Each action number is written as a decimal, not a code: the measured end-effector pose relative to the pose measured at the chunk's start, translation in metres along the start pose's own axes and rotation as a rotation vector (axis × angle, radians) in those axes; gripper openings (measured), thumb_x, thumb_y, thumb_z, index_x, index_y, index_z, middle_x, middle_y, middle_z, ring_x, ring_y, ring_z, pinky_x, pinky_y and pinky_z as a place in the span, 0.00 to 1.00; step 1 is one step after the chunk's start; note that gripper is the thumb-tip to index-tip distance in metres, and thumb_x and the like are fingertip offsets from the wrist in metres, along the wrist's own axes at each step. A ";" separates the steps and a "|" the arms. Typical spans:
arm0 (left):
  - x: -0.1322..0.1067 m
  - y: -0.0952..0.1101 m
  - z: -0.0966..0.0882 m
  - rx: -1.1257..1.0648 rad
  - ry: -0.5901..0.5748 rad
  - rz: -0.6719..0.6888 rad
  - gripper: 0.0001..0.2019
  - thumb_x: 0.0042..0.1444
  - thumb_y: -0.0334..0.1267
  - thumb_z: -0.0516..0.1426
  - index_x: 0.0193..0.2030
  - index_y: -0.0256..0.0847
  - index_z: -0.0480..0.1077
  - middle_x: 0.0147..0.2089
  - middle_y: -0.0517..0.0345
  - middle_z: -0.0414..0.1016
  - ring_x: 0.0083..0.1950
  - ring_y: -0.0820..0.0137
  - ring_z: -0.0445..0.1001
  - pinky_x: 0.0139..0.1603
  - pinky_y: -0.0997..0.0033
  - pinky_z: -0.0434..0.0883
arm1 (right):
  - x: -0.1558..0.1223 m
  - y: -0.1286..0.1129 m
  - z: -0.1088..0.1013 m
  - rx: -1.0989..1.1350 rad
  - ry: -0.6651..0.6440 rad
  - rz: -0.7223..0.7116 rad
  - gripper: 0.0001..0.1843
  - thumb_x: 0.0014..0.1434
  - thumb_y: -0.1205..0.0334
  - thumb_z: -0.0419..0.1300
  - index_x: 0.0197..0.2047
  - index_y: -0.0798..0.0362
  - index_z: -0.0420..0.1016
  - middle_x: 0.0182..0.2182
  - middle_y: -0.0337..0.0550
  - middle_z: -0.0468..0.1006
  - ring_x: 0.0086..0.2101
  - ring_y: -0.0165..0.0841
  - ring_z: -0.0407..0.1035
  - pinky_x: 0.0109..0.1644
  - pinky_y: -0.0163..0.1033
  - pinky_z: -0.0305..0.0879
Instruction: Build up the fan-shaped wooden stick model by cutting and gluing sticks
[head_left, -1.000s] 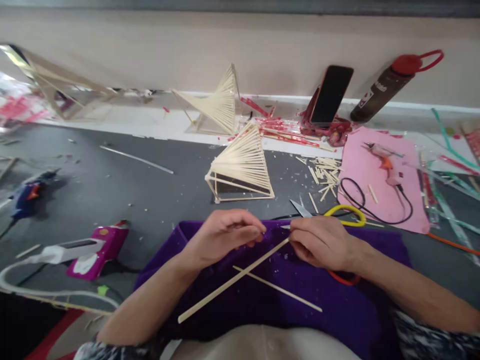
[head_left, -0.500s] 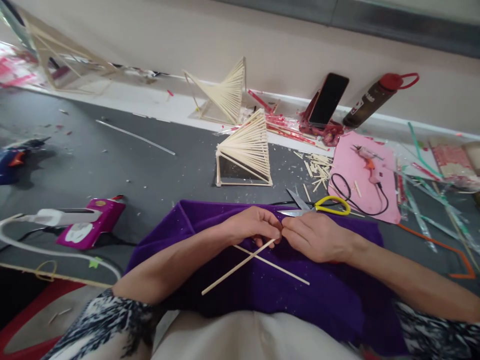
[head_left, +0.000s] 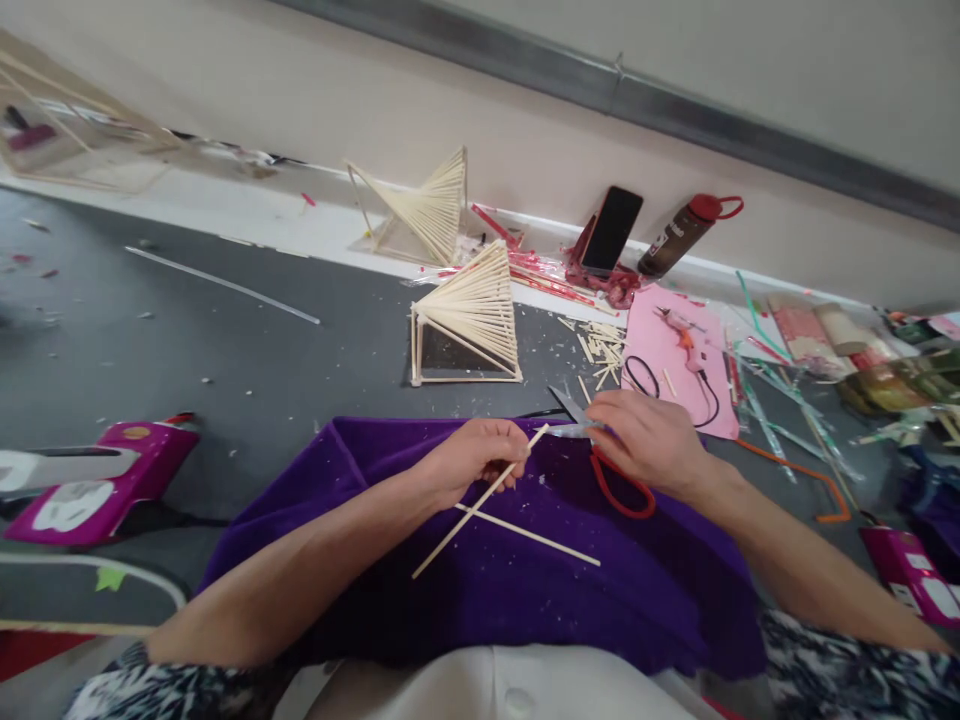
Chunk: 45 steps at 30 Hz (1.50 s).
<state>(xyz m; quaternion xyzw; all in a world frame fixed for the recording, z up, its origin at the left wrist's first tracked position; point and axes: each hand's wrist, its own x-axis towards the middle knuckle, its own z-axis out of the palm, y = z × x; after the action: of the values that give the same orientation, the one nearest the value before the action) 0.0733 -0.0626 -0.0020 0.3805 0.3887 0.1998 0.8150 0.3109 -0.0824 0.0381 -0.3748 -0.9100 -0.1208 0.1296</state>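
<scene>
A thin wooden stick (head_left: 469, 520) is pinched near its upper end by the fingers of my left hand (head_left: 484, 455). A second wooden stick (head_left: 540, 540) lies on the purple cloth (head_left: 637, 590), crossing beneath the held one. My right hand (head_left: 649, 440) is closed around the handle of a pair of scissors (head_left: 574, 415); one red loop (head_left: 626, 490) shows below the fingers. The blades are apart and point left, close to the tip of the held stick. My right palm hides the other loop.
Ahead stand two fan-shaped stick models (head_left: 472, 315), with cut stick pieces (head_left: 600, 350) beside them. A glue gun (head_left: 686, 340) lies on pink paper (head_left: 645, 315). A phone (head_left: 613, 230) and bottle (head_left: 686, 235) lean at the wall. A magenta box (head_left: 112, 480) sits at left.
My right hand has left its place beside my left fingers and closed on the scissors, covering the yellow loop. The red loop now shows. The camera view has shifted to the right.
</scene>
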 end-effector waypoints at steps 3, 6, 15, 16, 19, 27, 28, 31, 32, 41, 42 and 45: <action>0.003 -0.001 -0.003 -0.027 0.046 0.022 0.07 0.43 0.36 0.59 0.25 0.37 0.65 0.20 0.62 0.68 0.19 0.79 0.64 0.18 0.83 0.61 | -0.040 0.015 0.018 -0.072 -0.118 0.283 0.08 0.62 0.63 0.53 0.40 0.55 0.71 0.39 0.48 0.76 0.39 0.35 0.69 0.41 0.37 0.62; 0.007 -0.005 -0.003 -0.032 0.067 0.015 0.07 0.43 0.35 0.59 0.25 0.36 0.65 0.20 0.62 0.67 0.19 0.80 0.64 0.17 0.84 0.61 | -0.070 0.022 0.035 -0.106 -0.240 0.407 0.10 0.61 0.61 0.53 0.43 0.54 0.71 0.40 0.49 0.75 0.42 0.38 0.68 0.41 0.39 0.62; 0.015 -0.011 -0.005 -0.021 0.059 -0.005 0.08 0.43 0.35 0.60 0.25 0.36 0.64 0.20 0.62 0.67 0.19 0.79 0.63 0.16 0.83 0.61 | -0.061 0.028 0.053 -0.098 -0.224 0.434 0.10 0.58 0.69 0.52 0.39 0.57 0.74 0.36 0.51 0.75 0.38 0.40 0.66 0.42 0.41 0.59; 0.015 -0.011 -0.006 -0.023 0.057 -0.006 0.08 0.43 0.35 0.60 0.25 0.36 0.64 0.20 0.62 0.67 0.19 0.79 0.63 0.16 0.83 0.61 | -0.059 0.030 0.055 -0.086 -0.218 0.431 0.09 0.57 0.69 0.52 0.37 0.57 0.74 0.34 0.50 0.75 0.38 0.40 0.66 0.42 0.42 0.59; 0.016 -0.010 -0.007 -0.039 0.049 -0.009 0.08 0.43 0.35 0.60 0.25 0.36 0.65 0.20 0.62 0.67 0.18 0.79 0.63 0.16 0.83 0.62 | -0.060 0.039 0.059 -0.035 -0.187 0.429 0.07 0.54 0.69 0.54 0.35 0.56 0.72 0.33 0.49 0.75 0.37 0.40 0.67 0.42 0.42 0.60; 0.014 -0.009 -0.011 -0.126 0.027 0.046 0.07 0.45 0.35 0.59 0.25 0.36 0.65 0.20 0.61 0.66 0.19 0.77 0.64 0.17 0.81 0.61 | -0.077 0.048 0.038 0.275 0.078 0.663 0.07 0.58 0.62 0.53 0.40 0.52 0.66 0.37 0.47 0.74 0.34 0.38 0.69 0.36 0.41 0.65; 0.013 -0.008 -0.012 -0.140 0.029 0.061 0.07 0.45 0.35 0.58 0.25 0.36 0.64 0.20 0.61 0.66 0.20 0.77 0.64 0.17 0.81 0.61 | -0.075 0.045 0.036 0.412 0.134 0.730 0.06 0.58 0.60 0.54 0.40 0.51 0.65 0.37 0.46 0.73 0.34 0.37 0.69 0.37 0.41 0.65; 0.011 -0.002 -0.015 -0.181 0.053 0.117 0.07 0.46 0.36 0.58 0.25 0.37 0.63 0.21 0.61 0.65 0.21 0.77 0.64 0.18 0.81 0.61 | -0.061 0.034 0.038 0.877 0.234 0.824 0.09 0.58 0.57 0.56 0.41 0.49 0.66 0.36 0.43 0.70 0.34 0.36 0.67 0.40 0.41 0.64; 0.010 0.000 -0.016 -0.194 0.065 0.138 0.07 0.46 0.36 0.58 0.26 0.37 0.62 0.21 0.62 0.65 0.22 0.77 0.64 0.18 0.81 0.61 | -0.055 0.030 0.040 1.014 0.246 0.802 0.11 0.57 0.55 0.57 0.42 0.49 0.66 0.35 0.42 0.69 0.34 0.36 0.66 0.40 0.41 0.64; 0.002 0.011 -0.018 -0.226 0.168 0.297 0.07 0.47 0.35 0.58 0.25 0.37 0.63 0.21 0.64 0.64 0.17 0.80 0.61 0.16 0.80 0.56 | -0.025 0.000 0.060 1.449 0.178 0.641 0.38 0.44 0.35 0.60 0.53 0.47 0.61 0.34 0.41 0.61 0.31 0.35 0.58 0.34 0.40 0.61; 0.001 0.012 -0.018 -0.225 0.180 0.309 0.07 0.47 0.35 0.58 0.25 0.37 0.63 0.21 0.64 0.64 0.17 0.80 0.60 0.15 0.80 0.55 | -0.025 -0.002 0.060 1.462 0.160 0.623 0.41 0.41 0.33 0.60 0.54 0.47 0.61 0.34 0.41 0.61 0.31 0.35 0.57 0.34 0.40 0.61; -0.001 0.015 -0.017 -0.215 0.215 0.334 0.08 0.46 0.36 0.59 0.25 0.37 0.64 0.20 0.64 0.65 0.17 0.80 0.60 0.15 0.80 0.54 | -0.024 -0.009 0.056 1.531 0.096 0.583 0.49 0.35 0.28 0.61 0.56 0.46 0.60 0.34 0.42 0.60 0.30 0.35 0.56 0.33 0.41 0.60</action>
<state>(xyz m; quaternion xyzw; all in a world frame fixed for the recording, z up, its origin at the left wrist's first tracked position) 0.0584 -0.0457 0.0033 0.3270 0.3814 0.4116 0.7604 0.3131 -0.0865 -0.0229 -0.3984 -0.5998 0.5564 0.4147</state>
